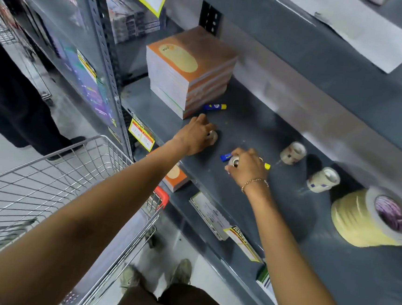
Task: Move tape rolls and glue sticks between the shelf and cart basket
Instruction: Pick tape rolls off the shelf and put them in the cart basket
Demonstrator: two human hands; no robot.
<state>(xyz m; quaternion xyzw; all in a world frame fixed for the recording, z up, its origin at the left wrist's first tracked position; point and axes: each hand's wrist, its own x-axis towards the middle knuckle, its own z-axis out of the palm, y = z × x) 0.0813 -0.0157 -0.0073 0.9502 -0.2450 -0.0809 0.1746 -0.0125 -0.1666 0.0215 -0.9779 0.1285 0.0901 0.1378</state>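
Grey steel shelf: carries the stock at arm's reach, front lip edged with price tags, bare metal between the items leaving room for both hands to work.
Wire cart basket: parked at 8 o'clock, tight against the shelf front, likely so goods travel a short way; its mesh floor shows nothing clearly.
Notebook stack: at 12 o'clock, hemming in the back-left corner.
Masking tape roll: largest roll, lying at 3 o'clock near the lip.
Left hand: fingers curled over a small tape roll on the shelf, just below the stack.
Right hand: gripping a second small roll; a glue stick runs beneath it, blue end and yellow cap showing either side.
Spare small rolls: standing apart toward 3 o'clock.
Second glue stick: touching the stack's foot.
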